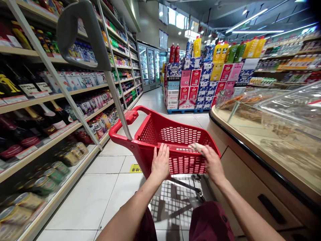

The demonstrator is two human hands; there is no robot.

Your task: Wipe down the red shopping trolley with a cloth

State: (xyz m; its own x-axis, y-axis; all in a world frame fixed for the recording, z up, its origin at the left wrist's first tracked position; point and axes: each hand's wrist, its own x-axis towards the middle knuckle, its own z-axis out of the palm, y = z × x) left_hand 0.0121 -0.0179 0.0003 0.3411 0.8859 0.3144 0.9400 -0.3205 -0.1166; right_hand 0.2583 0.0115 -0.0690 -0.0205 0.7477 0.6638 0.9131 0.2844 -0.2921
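A red plastic shopping cart (147,149) with perforated walls stands sideways in front of me, its grey pull handle (100,50) rising on a metal pole at the left. My left hand (160,162) rests on the near rim, fingers stretched out and holding nothing. At the right part of the same rim, my right hand (213,164) grips a crumpled whitish cloth (197,147), which sticks out over the inside of the cart. Part of the cloth is hidden under my fingers.
Shelves (59,95) with bottles and cans line the left side. A glass-topped food counter (238,134) stands close on the right. Stacked drink cartons (188,88) on blue pallets are ahead, with glass-door coolers (149,65) farther back. A yellow floor sticker (135,168) lies beside the cart.
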